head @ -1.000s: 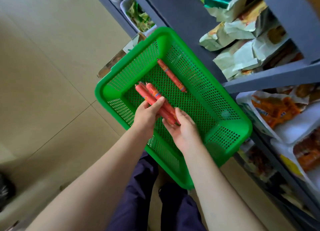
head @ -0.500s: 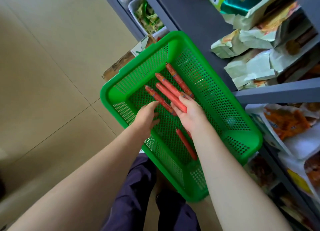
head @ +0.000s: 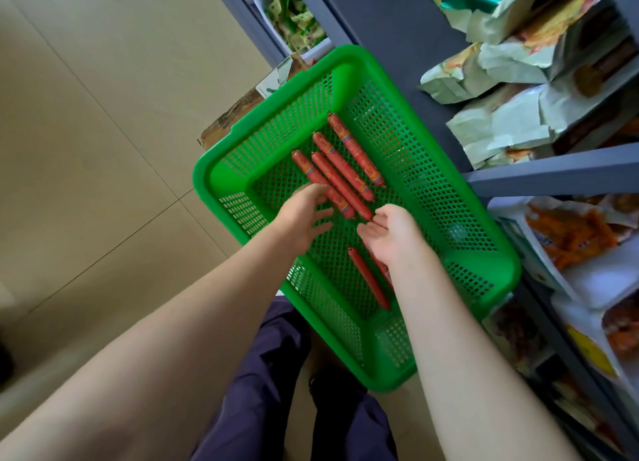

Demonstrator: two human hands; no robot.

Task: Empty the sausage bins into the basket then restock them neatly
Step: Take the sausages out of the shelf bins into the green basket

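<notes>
While my head camera looks down past my forearms, I see the green perforated plastic basket [head: 484,280] sitting at an angle beside the grey metal shelving [head: 553,173], its far long rim nearly against the shelf edge. Four long red plastic-cased sausages [head: 342,170] lie side by side on its mesh floor, and at least one more red sausage [head: 368,277] lies apart, nearer me, partly under my right wrist.

My left hand [head: 304,218] is spread with loose fingers, grasping nothing, its fingertips touching or just beside the near end of the leftmost sausage. My right hand [head: 390,234] is palm-up and released, empty, its fingertips near the ends of the middle sausages.

I judge the main risk to be the smooth round casings: a nudge from either hand could roll the row out of line or set one crosswise. I cannot tell what bears the basket, so a push on its near rim could tip it.

For room, the basket's right half is bare mesh, and the tiled floor [head: 103,149] to my left is open. The shelf crowds the right, where the crinkled pale snack packets [head: 501,128] overhang.
</notes>
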